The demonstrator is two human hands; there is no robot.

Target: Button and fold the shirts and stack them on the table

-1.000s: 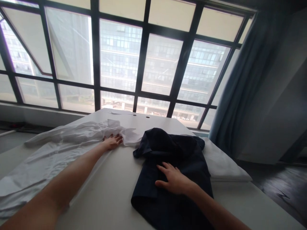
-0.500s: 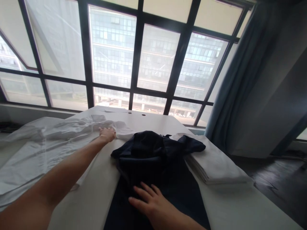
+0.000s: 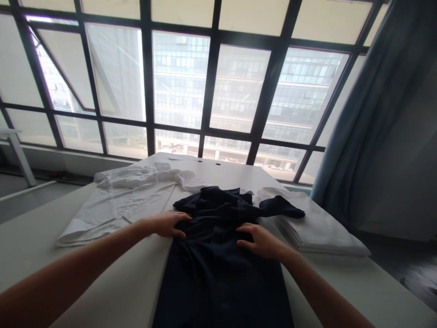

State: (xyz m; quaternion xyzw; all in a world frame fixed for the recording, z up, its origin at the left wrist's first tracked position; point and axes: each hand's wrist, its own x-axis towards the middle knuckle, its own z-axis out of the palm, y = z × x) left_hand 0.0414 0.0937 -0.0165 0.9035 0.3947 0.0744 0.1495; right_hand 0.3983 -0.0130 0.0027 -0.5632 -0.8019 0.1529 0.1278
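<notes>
Fingers (image 3: pixel 182 216) of the left hand (image 3: pixel 164 224) and right hand (image 3: pixel 261 240) are resting on the navy cloth (image 3: pixel 221 278), standing apart from the thumbs; this cloth is lying on a table (image 3: pixel 126 291) between spread white fabric (image 3: pixel 124 200) and a folded white stack (image 3: pixel 324 232).

Two bare hands, the left hand (image 3: pixel 170 224) and the right hand (image 3: pixel 258 240), rest on a dark navy garment (image 3: pixel 221 273) on a white table (image 3: pixel 341 278). Left, a rumpled white shirt (image 3: pixel 126 193); right, folded white cloth (image 3: pixel 314 223). Far side, tall windows (image 3: pixel 180 82).
</notes>
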